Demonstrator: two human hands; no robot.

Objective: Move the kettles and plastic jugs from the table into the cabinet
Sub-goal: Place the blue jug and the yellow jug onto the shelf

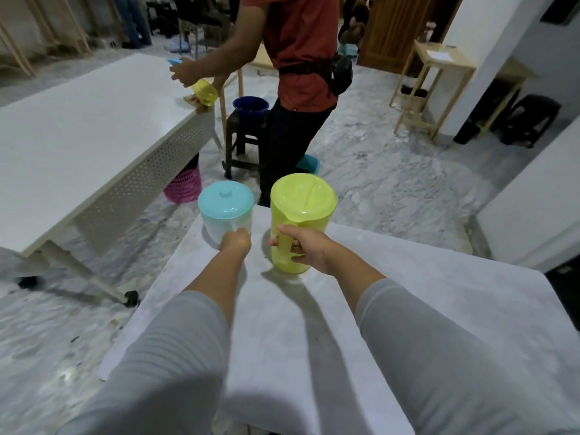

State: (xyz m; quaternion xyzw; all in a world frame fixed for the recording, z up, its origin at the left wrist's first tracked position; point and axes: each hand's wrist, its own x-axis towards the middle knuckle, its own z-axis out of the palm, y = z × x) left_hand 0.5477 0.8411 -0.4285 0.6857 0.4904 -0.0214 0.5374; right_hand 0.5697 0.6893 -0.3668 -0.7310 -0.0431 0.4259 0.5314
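A clear plastic jug with a light blue lid [225, 204] stands near the far corner of the grey table [408, 309] in front of me. My left hand [235, 244] is closed around its handle. To its right stands a taller yellow-green jug with a matching lid [303, 199]. My right hand [306, 248] is wrapped around that jug's handle. Both jugs rest upright on the table top. Grey sleeves cover both my forearms.
A person in a red shirt [298, 48] stands just beyond the table, holding a small yellow jug [204, 91] over a long white table [78, 127] on the left. A dark stool [243, 142] with a blue bucket [251, 106], a pink basket [184, 186] and wooden stands [433, 86] sit on the marble floor.
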